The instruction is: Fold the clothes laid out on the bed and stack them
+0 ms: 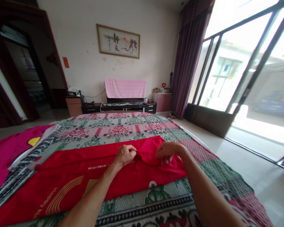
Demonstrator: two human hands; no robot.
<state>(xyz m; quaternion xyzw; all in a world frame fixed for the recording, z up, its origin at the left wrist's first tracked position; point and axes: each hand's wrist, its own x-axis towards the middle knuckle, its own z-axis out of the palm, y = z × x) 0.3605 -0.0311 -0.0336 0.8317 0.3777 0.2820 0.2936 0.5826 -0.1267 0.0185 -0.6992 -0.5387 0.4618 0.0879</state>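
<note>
A red printed cloth (pixel 73 160) lies folded into a long strip across the patterned bedspread (pixel 123 197). Gold arcs and the letters "Happy" show on its left part, and a small white round mark sits near its lower right edge. My left hand (pixel 126 154) is closed in a pinch on the cloth right of its middle. At the right end, my right hand (pixel 168 151) has its fingers bent down and closed on the same cloth. Between the two hands the fabric is bunched and slightly raised.
On the left lies a magenta cloth (pixel 16 145) with a yellow patch. Beyond the bed stands a low black cabinet (pixel 92 109) beneath a pink towel (pixel 125 88). A purple curtain (pixel 186 63) and a glass door (pixel 227 75) are on the right.
</note>
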